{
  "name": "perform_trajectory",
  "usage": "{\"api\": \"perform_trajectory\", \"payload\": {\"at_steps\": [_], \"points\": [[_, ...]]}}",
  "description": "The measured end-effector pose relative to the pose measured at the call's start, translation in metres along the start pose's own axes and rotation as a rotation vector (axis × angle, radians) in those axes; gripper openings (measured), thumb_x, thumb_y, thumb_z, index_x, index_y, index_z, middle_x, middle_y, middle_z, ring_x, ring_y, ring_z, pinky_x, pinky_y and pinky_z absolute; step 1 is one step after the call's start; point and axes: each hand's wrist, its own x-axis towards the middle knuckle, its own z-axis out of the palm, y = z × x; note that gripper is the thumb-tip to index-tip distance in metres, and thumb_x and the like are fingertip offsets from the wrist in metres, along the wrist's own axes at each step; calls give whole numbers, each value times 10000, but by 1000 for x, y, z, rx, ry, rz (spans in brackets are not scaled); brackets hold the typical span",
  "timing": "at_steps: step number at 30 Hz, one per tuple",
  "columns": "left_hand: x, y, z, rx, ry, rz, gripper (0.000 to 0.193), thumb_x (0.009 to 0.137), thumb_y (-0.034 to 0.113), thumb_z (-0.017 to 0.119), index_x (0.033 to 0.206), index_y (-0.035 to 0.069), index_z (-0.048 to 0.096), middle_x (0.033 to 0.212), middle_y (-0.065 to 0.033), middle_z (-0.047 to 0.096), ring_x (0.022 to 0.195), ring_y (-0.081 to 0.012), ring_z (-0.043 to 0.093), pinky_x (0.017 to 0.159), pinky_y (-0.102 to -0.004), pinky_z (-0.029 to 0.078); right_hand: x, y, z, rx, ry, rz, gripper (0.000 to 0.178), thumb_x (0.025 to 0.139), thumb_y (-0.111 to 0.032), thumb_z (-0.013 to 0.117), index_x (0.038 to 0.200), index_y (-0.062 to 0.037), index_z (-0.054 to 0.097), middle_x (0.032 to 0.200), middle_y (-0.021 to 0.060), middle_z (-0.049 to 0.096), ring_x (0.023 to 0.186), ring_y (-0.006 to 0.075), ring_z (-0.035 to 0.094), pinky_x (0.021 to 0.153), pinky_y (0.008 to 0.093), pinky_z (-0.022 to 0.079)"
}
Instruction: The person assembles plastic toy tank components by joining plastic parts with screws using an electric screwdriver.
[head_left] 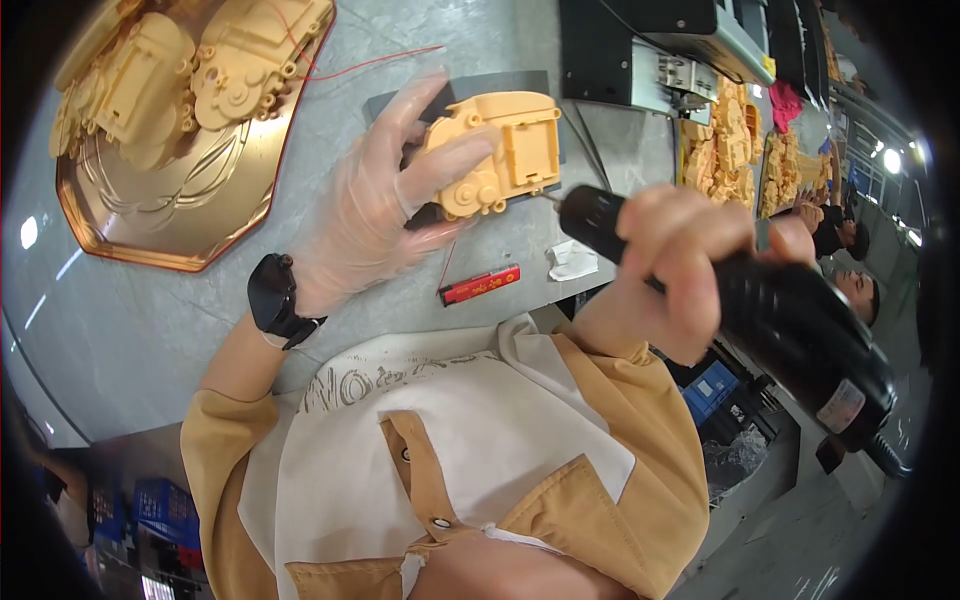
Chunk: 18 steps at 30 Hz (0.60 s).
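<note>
My left hand (370,200), in a clear plastic glove, grips a yellow plastic housing (530,150) with a raised square frame and round bosses. Under the housing lies a dark flat pad (385,103). My bare right hand (690,250) is wrapped round a black electric screwdriver (790,330). Its thin bit (546,197) points left at the housing's lower edge; whether it touches, I cannot tell. Just below the housing, a red lighter-shaped stick (480,285) and a crumpled white scrap (572,260) lie on the grey table (390,300).
At the far left, a gold octagonal tray (150,215) carries several yellow housings (245,65). A thin red wire (375,62) trails from it. Black equipment with a metal fixture (685,80) stands at the back right, beside more yellow parts (735,140). Other people sit along the right.
</note>
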Motion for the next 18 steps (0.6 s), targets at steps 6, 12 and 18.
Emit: {"api": "perform_trajectory", "payload": {"at_steps": [6, 12, 18], "points": [[-4, 6, 1, 38, 18, 5, 666, 574, 118, 782, 1173, 207, 506, 1315, -159, 356, 872, -261, 557, 730, -334, 493, 63, -12, -77, -341, 457, -93, 126, 705, -103, 504, 605, -64, 437, 558, 37, 462, 565, 154, 498, 632, 309, 432], [1, 4, 1, 41, 20, 21, 680, 578, 133, 782, 1185, 208, 485, 1308, -162, 359, 872, -258, 557, 737, -345, 488, 56, 24, -68, -324, 497, -129, 411, 685, 97, 574, 1045, 25, 390, 562, 103, 533, 450, 153, 508, 514, 297, 457], [1, 4, -6, 10, -43, 18, 728, 553, 155, 800, 1192, 219, 455, 1300, -146, 358, 928, -282, 553, 763, -358, 489, -12, -26, 8, 71, -12, 7, 464, 801, -50, 522, 1215, -146, 334, 687, 61, 464, 524, 184, 485, 566, 386, 411]]}}
